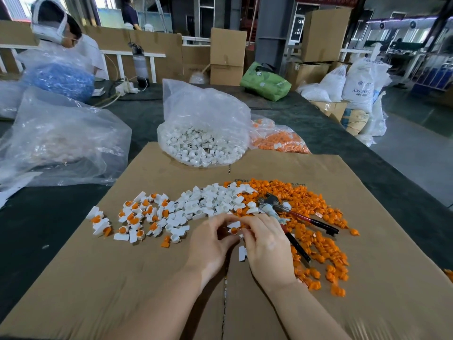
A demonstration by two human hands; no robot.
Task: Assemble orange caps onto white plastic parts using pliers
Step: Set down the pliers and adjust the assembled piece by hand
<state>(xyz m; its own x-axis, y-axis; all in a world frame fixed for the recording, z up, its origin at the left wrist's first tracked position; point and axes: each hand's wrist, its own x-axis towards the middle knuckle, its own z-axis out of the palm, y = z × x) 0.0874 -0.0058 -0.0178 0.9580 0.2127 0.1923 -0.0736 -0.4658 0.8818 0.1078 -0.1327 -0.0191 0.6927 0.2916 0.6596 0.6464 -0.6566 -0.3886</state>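
Observation:
My left hand [210, 244] and my right hand [266, 244] meet over a flat cardboard sheet [147, 278]. Between their fingertips they pinch a white plastic part with an orange cap [234, 229] in it. Another white part [242, 252] lies under my right hand. Pliers [291, 214] with red and black handles lie on the pile of loose orange caps [318, 231] to the right, held by neither hand. A heap of bare white parts [215, 200] sits just beyond my hands. Capped white parts [137, 217] are spread to the left.
A clear bag of white parts [201, 133] stands at the cardboard's far edge, with a bag of orange caps [277, 138] beside it. More plastic bags [61, 138] lie at the left. A person sits at the far left. Boxes and sacks stand behind the dark table [367, 155].

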